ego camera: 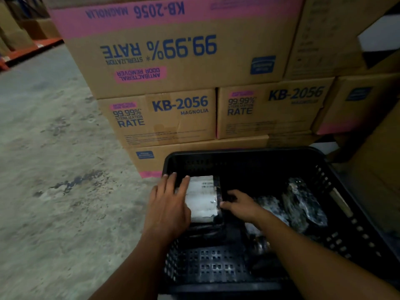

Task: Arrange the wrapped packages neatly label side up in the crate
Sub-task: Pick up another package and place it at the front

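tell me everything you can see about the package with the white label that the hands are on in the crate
The labelled package is a flat, dark, shiny plastic-wrapped parcel lying label side up in the far left part of the black perforated crate. Its white rectangular label covers most of the top, with barcode-like print near the far right corner; the text is too blurred to read. The left hand lies flat over its left edge, and the right hand touches its right edge. Other dark wrapped packages lie apart, to the right.
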A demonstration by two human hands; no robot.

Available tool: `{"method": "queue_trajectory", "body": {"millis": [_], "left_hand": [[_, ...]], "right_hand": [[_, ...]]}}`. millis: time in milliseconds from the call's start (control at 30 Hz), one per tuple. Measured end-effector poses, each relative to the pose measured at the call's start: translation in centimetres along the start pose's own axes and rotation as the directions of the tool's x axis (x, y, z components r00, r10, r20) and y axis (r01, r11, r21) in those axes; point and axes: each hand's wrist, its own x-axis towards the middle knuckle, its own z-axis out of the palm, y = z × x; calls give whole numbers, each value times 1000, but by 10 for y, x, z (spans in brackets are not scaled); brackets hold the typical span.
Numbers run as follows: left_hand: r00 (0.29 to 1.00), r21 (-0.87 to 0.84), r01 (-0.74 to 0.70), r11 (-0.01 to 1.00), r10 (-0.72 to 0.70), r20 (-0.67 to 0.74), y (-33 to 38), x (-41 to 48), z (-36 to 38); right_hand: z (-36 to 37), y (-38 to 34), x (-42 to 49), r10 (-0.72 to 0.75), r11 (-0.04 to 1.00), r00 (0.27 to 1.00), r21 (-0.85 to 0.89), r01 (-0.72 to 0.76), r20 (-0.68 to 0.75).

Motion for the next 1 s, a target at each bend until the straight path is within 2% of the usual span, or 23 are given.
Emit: {"method": "queue_trajectory", "body": {"millis": [67,167,233,333,467,533,633,833,900,1000], "left_hand": [[998,-54,-43,998,46,54,-2,5,11],[972,-273,120,954,-57,228,6,7,31],[950,-271,133,953,-45,310,9,4,45],[935,-207,108,972,-29,354,6,-5,59],[954,-161,91,983,-39,299,5,-12,63],[969,-150,76,986,-38,243,10,-14,59],[985,-117,63,991,-43,166,20,-18,49],[999,-106,47,993,-46,7,61,-43,30],[999,-109,30,994,-34,-27,73,-43,24],[999,-106,15,994,-19,-39,85,-40,21]], "right_hand": [[-4,0,9,24,998,1000,-59,-23,5],[-8,9,16,72,993,997,-92,-71,15],[-7,19,14,82,987,997,-136,-81,0],[-2,34,7,53,977,998,-204,-60,-40],[8,47,-12,31,974,998,-225,-42,-55],[11,55,-27,14,952,999,-304,-26,-44],[11,54,-47,-6,812,999,-583,-20,-43],[-16,40,-86,127,548,992,-833,-74,-5],[-19,38,-99,161,510,984,-848,-144,-70],[-19,34,-110,95,548,973,-804,-229,-212]]}}
